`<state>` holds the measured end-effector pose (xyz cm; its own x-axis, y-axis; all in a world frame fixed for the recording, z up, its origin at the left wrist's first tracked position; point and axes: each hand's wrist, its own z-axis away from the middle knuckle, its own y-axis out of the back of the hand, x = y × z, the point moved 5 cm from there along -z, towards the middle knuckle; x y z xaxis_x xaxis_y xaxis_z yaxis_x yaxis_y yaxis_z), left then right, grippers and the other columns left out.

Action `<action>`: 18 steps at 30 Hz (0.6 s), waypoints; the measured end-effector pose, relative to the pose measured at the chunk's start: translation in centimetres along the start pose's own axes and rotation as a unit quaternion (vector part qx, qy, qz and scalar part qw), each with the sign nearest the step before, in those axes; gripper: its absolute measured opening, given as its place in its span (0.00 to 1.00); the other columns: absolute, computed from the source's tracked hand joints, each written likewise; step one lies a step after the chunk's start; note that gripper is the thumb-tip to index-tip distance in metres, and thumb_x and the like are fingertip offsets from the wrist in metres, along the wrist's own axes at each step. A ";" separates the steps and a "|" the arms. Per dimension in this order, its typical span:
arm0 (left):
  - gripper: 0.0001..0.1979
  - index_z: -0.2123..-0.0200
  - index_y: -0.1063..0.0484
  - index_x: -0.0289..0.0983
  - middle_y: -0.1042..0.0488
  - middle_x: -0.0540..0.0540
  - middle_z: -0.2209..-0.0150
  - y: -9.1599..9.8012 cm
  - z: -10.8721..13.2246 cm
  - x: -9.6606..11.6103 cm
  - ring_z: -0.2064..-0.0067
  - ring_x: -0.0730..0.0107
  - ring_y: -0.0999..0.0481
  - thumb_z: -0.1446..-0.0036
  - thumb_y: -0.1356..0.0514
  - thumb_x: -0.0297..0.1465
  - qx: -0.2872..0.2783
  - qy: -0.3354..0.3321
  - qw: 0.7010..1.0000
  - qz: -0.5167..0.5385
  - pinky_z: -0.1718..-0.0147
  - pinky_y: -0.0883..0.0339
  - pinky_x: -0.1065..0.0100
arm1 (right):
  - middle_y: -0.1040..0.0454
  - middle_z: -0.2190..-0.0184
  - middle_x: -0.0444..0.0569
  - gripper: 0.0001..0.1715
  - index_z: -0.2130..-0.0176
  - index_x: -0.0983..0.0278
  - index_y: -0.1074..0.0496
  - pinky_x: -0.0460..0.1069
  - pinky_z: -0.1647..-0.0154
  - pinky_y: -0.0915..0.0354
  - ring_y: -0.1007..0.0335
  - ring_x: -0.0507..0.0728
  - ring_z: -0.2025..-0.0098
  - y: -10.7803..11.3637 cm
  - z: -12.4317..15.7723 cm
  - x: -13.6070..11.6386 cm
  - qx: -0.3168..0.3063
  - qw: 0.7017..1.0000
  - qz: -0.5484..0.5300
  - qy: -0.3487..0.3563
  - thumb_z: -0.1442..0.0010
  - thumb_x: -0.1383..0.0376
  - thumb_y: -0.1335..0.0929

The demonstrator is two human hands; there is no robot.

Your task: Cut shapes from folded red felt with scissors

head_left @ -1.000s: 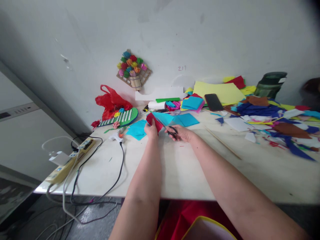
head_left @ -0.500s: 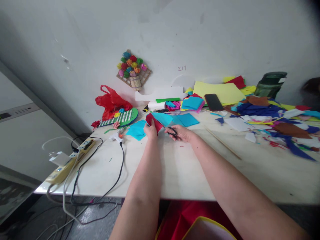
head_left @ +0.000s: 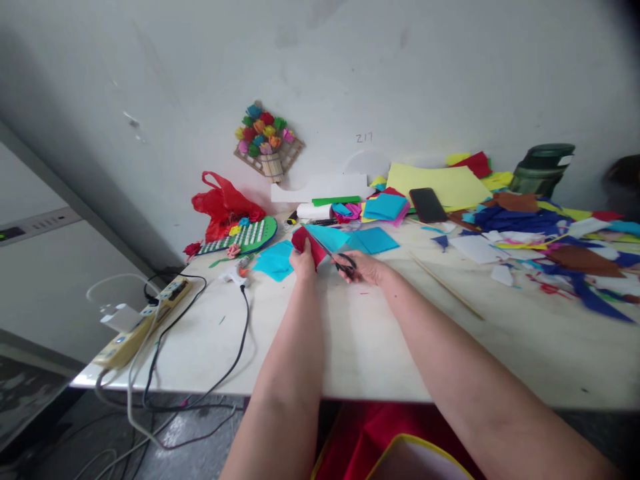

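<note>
- In the head view, the left hand pinched a piece of red paper with its thumb on top.
- The right hand had its fingers in the black handles of the scissors.
- The red paper was up over the middle of the desk, in front of some blue paper.
- The blades lay along the right edge of the red paper. It was too small to tell if they were biting in.
- The cutting seemed to be only partly done: the paper was in hand and the scissors were right at it. How much was left to cut, I could not tell.
- More blue paper lay flat just left of the left hand. It looked ready cut.
- A red rose and a pink rose looked all made.
- The glue gun and the stick lay on the desk, with no hand on them.
</note>
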<state>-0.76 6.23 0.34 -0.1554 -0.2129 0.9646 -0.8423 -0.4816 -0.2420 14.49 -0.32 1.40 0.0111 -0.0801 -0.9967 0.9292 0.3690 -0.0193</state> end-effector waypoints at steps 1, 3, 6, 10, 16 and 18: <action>0.14 0.68 0.29 0.33 0.26 0.44 0.70 0.0 0.0 0.0 0.70 0.70 0.27 0.54 0.38 0.39 0.000 0.003 1.000 -0.001 0.72 0.34 0.70 | 0.33 0.84 0.41 0.22 0.71 0.66 0.35 0.40 0.92 0.55 0.41 0.46 0.87 0.0 0.0 0.0 0.000 1.000 0.000 0.001 0.49 0.49 0.32; 0.15 0.68 0.29 0.33 0.26 0.44 0.70 -0.1 0.1 -0.1 0.70 0.70 0.27 0.55 0.38 0.39 0.002 0.007 1.000 -0.004 0.71 0.34 0.70 | 0.33 0.84 0.42 0.24 0.71 0.67 0.35 0.40 0.92 0.55 0.40 0.46 0.87 0.0 -0.1 0.0 -0.002 1.000 0.000 0.005 0.50 0.48 0.32; 0.15 0.66 0.29 0.34 0.26 0.45 0.69 -0.2 0.3 0.0 0.70 0.71 0.27 0.54 0.38 0.39 0.000 0.003 1.000 -0.003 0.71 0.34 0.70 | 0.33 0.84 0.42 0.25 0.71 0.66 0.35 0.40 0.92 0.55 0.40 0.46 0.87 0.1 -0.3 0.1 -0.002 1.000 0.002 0.011 0.52 0.47 0.31; 0.15 0.66 0.29 0.33 0.25 0.43 0.68 -0.3 0.4 0.1 0.69 0.70 0.27 0.54 0.38 0.38 -0.001 -0.006 1.000 -0.003 0.71 0.34 0.71 | 0.33 0.84 0.41 0.26 0.71 0.66 0.35 0.40 0.92 0.54 0.40 0.46 0.87 0.1 -0.5 0.3 0.004 1.000 0.004 0.014 0.53 0.46 0.31; 0.14 0.65 0.29 0.33 0.25 0.43 0.68 -0.3 0.4 0.1 0.69 0.71 0.26 0.52 0.39 0.37 -0.002 0.005 1.000 -0.003 0.70 0.34 0.71 | 0.34 0.84 0.41 0.25 0.72 0.66 0.36 0.40 0.92 0.55 0.41 0.45 0.87 0.0 -0.5 0.2 0.017 1.000 0.005 0.010 0.53 0.47 0.30; 0.14 0.66 0.29 0.33 0.25 0.44 0.68 -0.2 0.5 0.3 0.69 0.71 0.26 0.53 0.38 0.37 0.002 0.004 1.000 -0.008 0.70 0.34 0.71 | 0.34 0.84 0.41 0.25 0.73 0.66 0.36 0.40 0.92 0.55 0.41 0.45 0.87 0.0 -0.5 0.2 0.020 1.000 0.003 0.011 0.54 0.47 0.30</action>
<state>-0.35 5.84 0.57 -0.1471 -0.1982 0.9691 -0.8425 -0.4882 -0.2277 14.26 0.12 1.14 0.0100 -0.0576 -0.9983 0.9429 0.3330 -0.0098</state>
